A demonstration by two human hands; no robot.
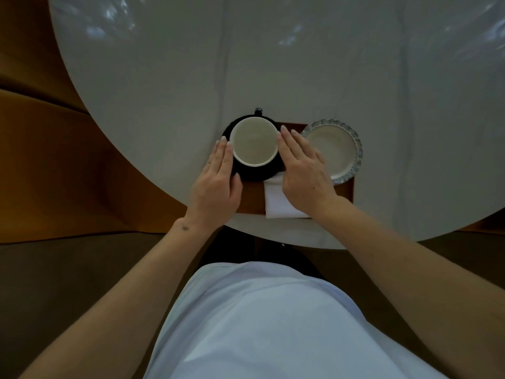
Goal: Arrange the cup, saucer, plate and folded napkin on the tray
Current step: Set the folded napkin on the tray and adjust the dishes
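My cup (254, 141) sits on its dark saucer (255, 173) at the left end of the tray (345, 190), handle pointing away from me; my left hand (218, 181) and right hand (303, 170) lie flat and open against the cup's two sides, gripping nothing. Right of the cup the scalloped plate (336, 149) rests on the tray; the folded napkin (276, 201) lies nearer me, partly under my right hand; I judge all four pieces are placed, with only nudging left.

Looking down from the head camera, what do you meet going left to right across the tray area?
Left hand → cup on its dark saucer → right hand → scalloped plate. The napkin lies partly under the right hand, so I leave it out.
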